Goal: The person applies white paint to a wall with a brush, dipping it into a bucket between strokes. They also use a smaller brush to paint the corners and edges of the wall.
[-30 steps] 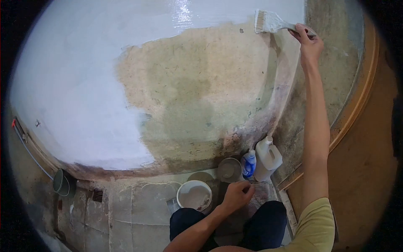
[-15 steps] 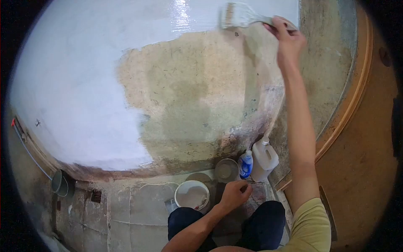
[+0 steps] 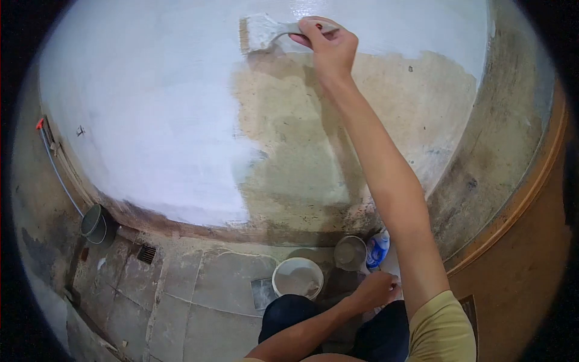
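Note:
My right hand (image 3: pixel 335 51) grips the handle of a wide, flat paintbrush (image 3: pixel 260 33). White paint coats the brush, and its tan bristles point left against the wall, which is wet white there. Just below the brush, a beige and greenish bare patch (image 3: pixel 289 151) shows within the white-painted wall (image 3: pixel 151 120). Low down by my knees, my left hand (image 3: pixel 377 291) is loosely closed, with nothing visible in its fingers. Close beyond it stands a blue-and-white bottle (image 3: pixel 377 248). A white bucket (image 3: pixel 275 273) with pale contents is to its left.
A round grey container (image 3: pixel 350 253) stands at the wall's foot, between the bucket and bottle. My right arm partly hides a plastic jug (image 3: pixel 391 263). Further left are a dark bucket (image 3: pixel 96 224), a floor drain (image 3: pixel 146 254) and a blue hose (image 3: pixel 60 175). Wooden trim (image 3: pixel 512 226) runs along the right.
My right hand has swept the brush left along the upper edge of the bare patch. More white now covers that edge. The view has shifted rightward, and my left hand remains low, closed.

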{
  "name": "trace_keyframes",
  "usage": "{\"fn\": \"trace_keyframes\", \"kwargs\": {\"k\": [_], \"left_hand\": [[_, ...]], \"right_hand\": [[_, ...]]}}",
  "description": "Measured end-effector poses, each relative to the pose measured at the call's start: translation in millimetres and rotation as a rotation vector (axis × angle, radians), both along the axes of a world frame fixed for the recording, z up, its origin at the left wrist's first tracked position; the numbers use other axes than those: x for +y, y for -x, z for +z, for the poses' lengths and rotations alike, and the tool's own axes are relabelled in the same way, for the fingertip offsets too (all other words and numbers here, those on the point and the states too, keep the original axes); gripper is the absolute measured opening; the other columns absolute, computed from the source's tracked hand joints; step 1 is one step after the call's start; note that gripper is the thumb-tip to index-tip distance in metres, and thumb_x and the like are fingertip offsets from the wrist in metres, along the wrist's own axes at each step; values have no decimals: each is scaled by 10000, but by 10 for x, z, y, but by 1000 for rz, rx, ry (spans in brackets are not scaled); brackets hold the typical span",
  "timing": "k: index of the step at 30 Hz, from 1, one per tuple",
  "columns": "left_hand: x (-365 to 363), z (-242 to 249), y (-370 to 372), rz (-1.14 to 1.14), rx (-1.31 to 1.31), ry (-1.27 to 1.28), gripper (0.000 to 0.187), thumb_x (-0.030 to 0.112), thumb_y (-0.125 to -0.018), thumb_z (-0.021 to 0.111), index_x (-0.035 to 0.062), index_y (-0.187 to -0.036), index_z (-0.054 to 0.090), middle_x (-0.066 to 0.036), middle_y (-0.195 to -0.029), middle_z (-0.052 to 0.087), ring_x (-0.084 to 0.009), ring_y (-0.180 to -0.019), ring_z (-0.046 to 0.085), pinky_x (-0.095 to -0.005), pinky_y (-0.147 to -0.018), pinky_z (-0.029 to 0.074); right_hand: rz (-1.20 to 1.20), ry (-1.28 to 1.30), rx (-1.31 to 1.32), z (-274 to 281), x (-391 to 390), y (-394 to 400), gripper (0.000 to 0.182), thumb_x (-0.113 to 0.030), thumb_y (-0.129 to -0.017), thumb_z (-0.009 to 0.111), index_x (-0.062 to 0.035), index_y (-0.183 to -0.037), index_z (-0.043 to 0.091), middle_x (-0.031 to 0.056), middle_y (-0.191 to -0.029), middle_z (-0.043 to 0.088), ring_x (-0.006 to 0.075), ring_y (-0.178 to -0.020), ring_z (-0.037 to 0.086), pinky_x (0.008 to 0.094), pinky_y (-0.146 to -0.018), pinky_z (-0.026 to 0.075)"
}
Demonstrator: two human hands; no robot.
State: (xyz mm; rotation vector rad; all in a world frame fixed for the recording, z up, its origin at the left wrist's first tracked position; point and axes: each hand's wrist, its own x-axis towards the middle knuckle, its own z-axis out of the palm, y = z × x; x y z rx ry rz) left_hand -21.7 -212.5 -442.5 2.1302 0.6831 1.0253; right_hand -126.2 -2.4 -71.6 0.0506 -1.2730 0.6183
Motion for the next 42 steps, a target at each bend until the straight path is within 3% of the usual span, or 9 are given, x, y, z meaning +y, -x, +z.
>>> {"fn": "trace_keyframes", "kwargs": {"k": [2, 4, 8, 10, 18, 23, 26, 38, 42], "left_hand": [[6, -71, -10, -55, 62, -29, 174, 184, -774, 654, 12, -802, 660, -198, -636, 597, -394, -632, 605, -468, -602, 477], [48, -182, -48, -50, -161, -127, 175, 192, -766, 667, 30, -830, 663, -195, -656, 604, -398, -640, 598, -481, -590, 468], [101, -287, -55, -8, -178, -245, 172, 195, -758, 673, 48, -846, 655, -193, -679, 610, -396, -653, 598, -476, -570, 462], [101, -284, -42, -14, -225, -268, 171, 200, -751, 671, 52, -832, 644, -190, -678, 604, -400, -645, 591, -479, -561, 461], [128, -384, -98, -12, -114, -259, 178, 201, -752, 666, 40, -823, 638, -183, -690, 612, -397, -653, 603, -473, -571, 474], [39, -100, -75, -64, -115, -169, 181, 202, -761, 658, 23, -776, 636, -195, -716, 631, -397, -669, 620, -465, -596, 487], [2, 52, -43, -67, -8, -61, 208, 208, -775, 652, 2, -755, 629, -208, -722, 633, -398, -676, 624, -465, -612, 488], [8, -23, -193, -66, 154, -25, 238, 225, -798, 678, 6, -745, 599, -198, -659, 597, -395, -641, 606, -456, -564, 455], [0, -30, -181, -45, 167, -47, 277, 262, -808, 686, 9, -731, 606, -194, -669, 604, -399, -666, 613, -467, -589, 466]], "right_hand": [[23, -12, 7, 36, 62, 203, 137, -11, -810, 683, 105, -880, 659, 111, -807, 651, 158, -705, 645, 281, -662, 610], [10, 2, 1, 58, 89, 351, 141, -12, -807, 687, 108, -876, 659, 115, -798, 652, 161, -690, 648, 282, -643, 610], [15, -9, 3, 65, 179, 538, 139, -12, -807, 688, 110, -869, 662, 119, -790, 654, 161, -681, 650, 286, -628, 610], [-15, -9, -66, 54, 199, 569, 127, -11, -838, 668, 107, -884, 658, 127, -846, 658, 169, -732, 653, 287, -699, 613], [-27, 27, -52, -26, 243, 442, 124, -10, -839, 667, 100, -895, 659, 118, -849, 659, 162, -741, 649, 281, -697, 611], [-61, 43, -46, -58, 271, 114, 139, -15, -839, 672, 108, -901, 655, 123, -844, 658, 163, -740, 650, 276, -694, 610], [-59, -7, 2, -56, 284, -142, 141, -11, -814, 682, 116, -866, 653, 118, -780, 648, 152, -664, 641, 278, -615, 607], [-293, 63, 30, -26, 101, -1456, 153, -19, -816, 695, 127, -845, 658, 114, -788, 643, 160, -690, 648, 279, -651, 609], [-347, 60, 27, -14, 73, -2052, 194, -31, -832, 692, 121, -944, 650, 137, -903, 652, 212, -791, 666, 316, -764, 608]]}}
